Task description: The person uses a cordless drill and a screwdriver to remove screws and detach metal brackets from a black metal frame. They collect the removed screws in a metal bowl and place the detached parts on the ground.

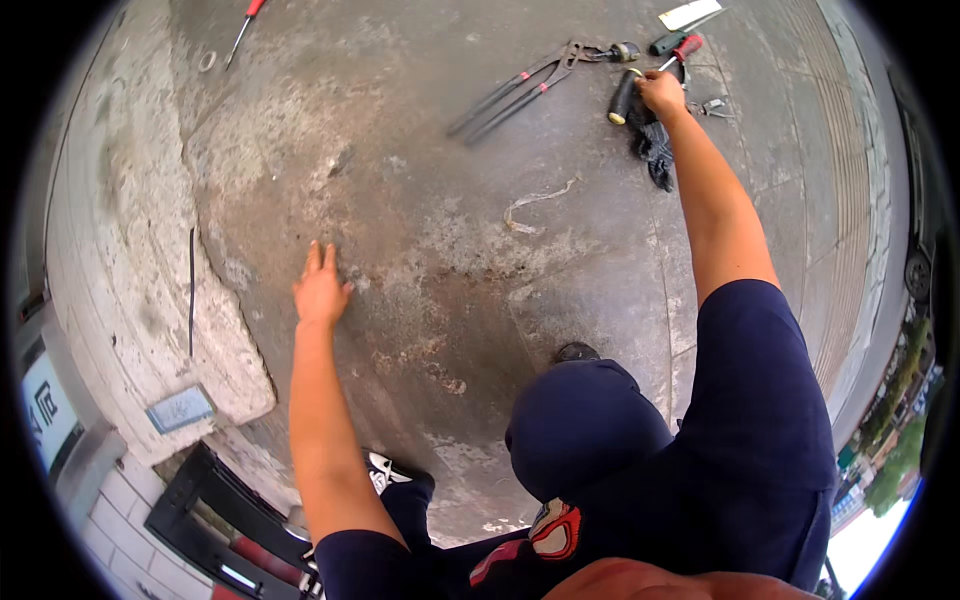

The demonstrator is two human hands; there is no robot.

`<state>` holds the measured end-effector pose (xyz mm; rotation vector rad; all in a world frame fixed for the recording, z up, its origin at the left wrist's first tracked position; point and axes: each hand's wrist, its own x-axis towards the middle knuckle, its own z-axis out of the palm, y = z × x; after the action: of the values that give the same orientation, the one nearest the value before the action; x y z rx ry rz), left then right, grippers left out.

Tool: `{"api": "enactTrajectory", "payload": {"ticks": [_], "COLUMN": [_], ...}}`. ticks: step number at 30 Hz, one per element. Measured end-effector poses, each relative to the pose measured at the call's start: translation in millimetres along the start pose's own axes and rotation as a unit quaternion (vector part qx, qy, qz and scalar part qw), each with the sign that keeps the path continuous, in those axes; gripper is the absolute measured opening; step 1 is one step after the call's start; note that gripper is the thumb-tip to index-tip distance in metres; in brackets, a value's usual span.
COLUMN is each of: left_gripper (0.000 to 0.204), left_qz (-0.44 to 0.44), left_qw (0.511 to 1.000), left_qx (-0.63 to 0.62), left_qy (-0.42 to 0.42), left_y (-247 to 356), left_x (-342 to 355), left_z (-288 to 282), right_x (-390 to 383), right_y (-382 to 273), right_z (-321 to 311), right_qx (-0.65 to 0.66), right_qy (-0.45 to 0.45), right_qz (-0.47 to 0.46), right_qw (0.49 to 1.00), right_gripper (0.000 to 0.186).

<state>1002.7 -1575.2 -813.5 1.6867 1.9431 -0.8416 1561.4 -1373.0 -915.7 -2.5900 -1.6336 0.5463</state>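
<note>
1. In the head view, the right hand is at the far right, fingers curled against a stubby black handle. I cannot tell whether it pinches that handle or something hidden beneath. A loose hold could let the piece roll across the ground.
2. Just beyond lie a red screwdriver and a green handle, close together. Reaching in blind, the fingers could knock one away or meet a hard tip.
3. A crumpled black bundle lies just on the near side of that hand; it could snag and drag smaller tools along.
4. The long pliers lie left of the black handle, their handles pointing left and near. A sideways sweep of the arm could shove them.
5. The left hand is spread and holds nothing, over stained ground at the left; I cannot tell whether it touches. If it bears weight, grit could make it slip.
6. With the arms so far apart, balance could suffer.
</note>
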Motion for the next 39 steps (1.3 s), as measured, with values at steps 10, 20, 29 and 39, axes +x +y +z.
{"api": "enactTrajectory", "payload": {"ticks": [10,20,29,39], "left_gripper": [0.053,0.054,0.046,0.034], "left_qz": [0.291,0.051,-0.051,-0.398], "left_qw": [0.906,0.768,0.800,0.539], "left_qx": [-0.216,-0.010,-0.464,-0.582], "left_qy": [0.218,0.638,0.378,0.462], "left_y": [27,-200,-297,-329], "left_x": [-157,-462,-853,-997], "left_z": [-19,107,403,593], "right_x": [-49,-617,-1072,-1284], "right_y": [34,-280,-359,-437], "right_z": [-36,-116,-102,-47], "right_qx": [0.737,0.100,-0.237,-0.071], "right_qy": [-0.078,-0.502,-0.652,-0.541], "right_qz": [-0.061,-0.540,-0.615,-0.677], "right_qw": [0.668,0.668,0.375,0.494], "right_gripper": [0.037,0.037,0.027,0.034]}}
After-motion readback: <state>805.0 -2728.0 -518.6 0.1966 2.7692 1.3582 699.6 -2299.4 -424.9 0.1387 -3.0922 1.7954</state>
